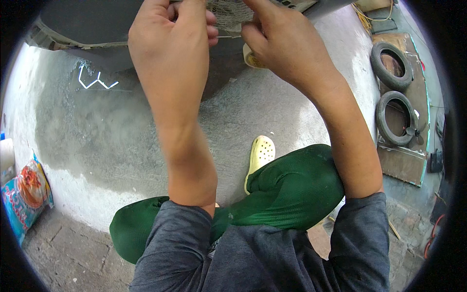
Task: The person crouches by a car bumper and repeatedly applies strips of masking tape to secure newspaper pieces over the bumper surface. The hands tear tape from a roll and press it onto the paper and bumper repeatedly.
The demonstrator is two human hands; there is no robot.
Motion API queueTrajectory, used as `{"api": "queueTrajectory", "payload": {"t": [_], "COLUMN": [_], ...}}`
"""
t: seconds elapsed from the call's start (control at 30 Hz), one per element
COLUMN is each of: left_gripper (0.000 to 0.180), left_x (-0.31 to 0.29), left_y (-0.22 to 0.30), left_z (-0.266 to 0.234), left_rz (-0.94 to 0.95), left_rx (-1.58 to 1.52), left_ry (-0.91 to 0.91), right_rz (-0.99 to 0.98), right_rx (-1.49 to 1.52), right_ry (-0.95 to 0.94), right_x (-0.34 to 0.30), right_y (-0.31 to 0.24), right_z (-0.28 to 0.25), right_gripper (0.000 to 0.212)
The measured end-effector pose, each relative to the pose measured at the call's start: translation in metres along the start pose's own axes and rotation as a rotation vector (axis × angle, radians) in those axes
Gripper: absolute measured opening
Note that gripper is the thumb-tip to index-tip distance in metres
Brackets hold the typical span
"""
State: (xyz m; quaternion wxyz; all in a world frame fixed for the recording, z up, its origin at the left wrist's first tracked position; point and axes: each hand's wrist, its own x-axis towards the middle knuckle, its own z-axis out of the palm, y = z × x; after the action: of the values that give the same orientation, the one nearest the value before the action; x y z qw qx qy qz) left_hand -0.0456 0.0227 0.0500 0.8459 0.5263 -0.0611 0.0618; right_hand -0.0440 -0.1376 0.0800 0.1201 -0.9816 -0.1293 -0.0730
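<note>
Both my hands are at the top of the head view, at the edge of a dark grey panel (pixel 92 24) with a pale strip along its rim. My left hand (pixel 168 29) is closed at this rim, its fingers curled. What it grips is hidden. A printed sheet like newspaper (pixel 226 19) lies on the panel between my hands. My right hand (pixel 287 44) is at the sheet's right side, forefinger stretched, thumb bent and the other fingers folded out of sight. Below its palm shows a pale yellow round-edged thing (pixel 249 57), partly hidden; I cannot tell whether that hand holds it.
Beneath me is a grey concrete floor (pixel 97 131) with a bent white line (pixel 90 86). My pale yellow clog (pixel 262 153) is below the hands. Two tyres (pixel 380 109) lie on a brown board (pixel 401 160) at right. A colourful bag (pixel 29 194) stands at left.
</note>
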Motion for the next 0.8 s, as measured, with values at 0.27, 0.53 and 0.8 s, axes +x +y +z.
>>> {"api": "queueTrajectory", "payload": {"t": [0.27, 0.53, 0.8], "left_gripper": [0.038, 0.049, 0.065], "left_x": [0.01, 0.023, 0.022], "left_y": [-0.027, -0.085, -0.121], "left_z": [0.012, -0.009, 0.002], "left_rz": [0.193, 0.527, 0.642], "left_rx": [0.506, 0.703, 0.866], "left_ry": [-0.064, 0.06, 0.218], "right_rz": [-0.093, -0.006, -0.138], "right_rx": [-0.049, -0.098, -0.333], "right_ry": [0.074, 0.089, 0.223], "right_x": [0.002, -0.005, -0.007], "right_y": [0.021, 0.028, 0.029], "right_z": [0.013, 0.013, 0.029], "right_gripper": [0.068, 0.081, 0.084]}}
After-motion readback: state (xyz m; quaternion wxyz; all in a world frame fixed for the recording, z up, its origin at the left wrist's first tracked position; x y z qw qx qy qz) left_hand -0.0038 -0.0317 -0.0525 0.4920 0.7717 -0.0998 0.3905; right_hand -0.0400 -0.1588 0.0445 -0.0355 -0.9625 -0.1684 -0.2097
